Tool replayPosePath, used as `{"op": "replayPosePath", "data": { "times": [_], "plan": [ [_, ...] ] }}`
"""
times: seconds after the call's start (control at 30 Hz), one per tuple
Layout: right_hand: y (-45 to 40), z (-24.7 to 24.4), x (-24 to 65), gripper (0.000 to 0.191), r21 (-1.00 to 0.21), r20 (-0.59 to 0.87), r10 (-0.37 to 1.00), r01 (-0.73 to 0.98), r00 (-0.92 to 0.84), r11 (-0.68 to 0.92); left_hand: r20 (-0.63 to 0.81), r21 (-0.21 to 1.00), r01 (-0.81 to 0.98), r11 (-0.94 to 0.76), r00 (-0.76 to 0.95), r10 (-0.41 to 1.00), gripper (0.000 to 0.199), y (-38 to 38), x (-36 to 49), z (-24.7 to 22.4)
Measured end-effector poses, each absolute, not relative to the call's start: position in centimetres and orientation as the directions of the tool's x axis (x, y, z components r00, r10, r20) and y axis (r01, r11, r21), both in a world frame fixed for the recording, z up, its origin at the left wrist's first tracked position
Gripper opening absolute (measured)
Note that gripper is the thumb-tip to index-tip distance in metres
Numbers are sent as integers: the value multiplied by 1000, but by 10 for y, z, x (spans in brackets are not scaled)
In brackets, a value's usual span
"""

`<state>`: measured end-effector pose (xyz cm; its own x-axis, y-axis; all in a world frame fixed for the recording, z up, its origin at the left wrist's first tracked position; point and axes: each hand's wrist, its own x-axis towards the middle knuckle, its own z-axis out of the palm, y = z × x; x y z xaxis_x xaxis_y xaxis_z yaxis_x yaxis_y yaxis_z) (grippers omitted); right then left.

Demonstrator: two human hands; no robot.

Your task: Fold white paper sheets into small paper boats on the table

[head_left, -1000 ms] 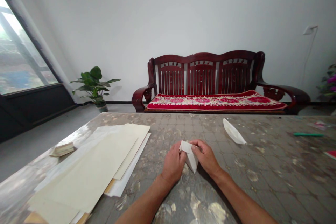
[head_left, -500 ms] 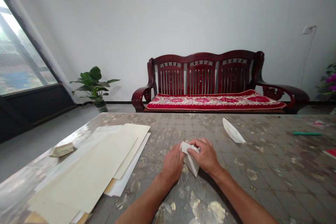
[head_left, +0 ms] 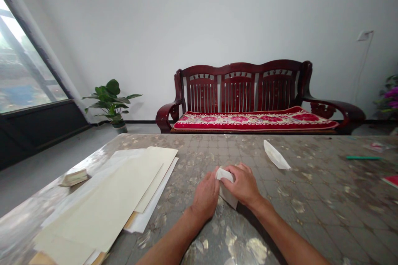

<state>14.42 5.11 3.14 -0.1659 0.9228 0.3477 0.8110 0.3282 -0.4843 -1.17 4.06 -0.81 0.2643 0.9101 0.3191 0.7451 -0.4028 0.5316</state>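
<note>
Both hands are busy: the left hand (head_left: 205, 196) presses on one side of a small folded white paper (head_left: 228, 197), and the right hand (head_left: 245, 184) grips its other side, with the thumb near the top. It sits low over the table (head_left: 311, 215), between them. If the thumb pushes too hard, the thin paper could crumple or rip. If one side slips, a fold could go crooked or pop open. Fingers hide part of it, so a bad fold could be missed. Farther out, no words can be read on the big pale sheets (head_left: 115, 194) or the green stick (head_left: 363, 157).
</note>
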Motion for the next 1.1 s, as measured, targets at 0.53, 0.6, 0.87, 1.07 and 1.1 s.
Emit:
{"op": "replayPosePath", "data": {
  "times": [0.53, 0.6, 0.87, 1.07, 1.1],
  "plan": [
    [64, 11, 154, 44, -612, 435, 862, 616, -262, 496, 204, 881, 416, -224, 92, 975, 28, 54, -15, -15],
    [67, 6, 158, 54, -647, 472, 847, 555, -245, 522, 220, 897, 382, -224, 55, 974, 26, 55, -16, -15],
    [72, -10, 171, 41, -710, 487, 868, 535, -96, 458, 182, 942, 282, -184, 34, 983, 21, 58, -18, -20],
    [61, -6, 166, 42, -508, 513, 814, 667, -275, 545, 187, 851, 505, -142, -39, 982, 41, 60, -18, -22],
    [60, -6, 165, 41, -486, 498, 813, 680, -302, 550, 180, 831, 541, -133, -36, 983, 47, 59, -18, -21]
  ]
}}
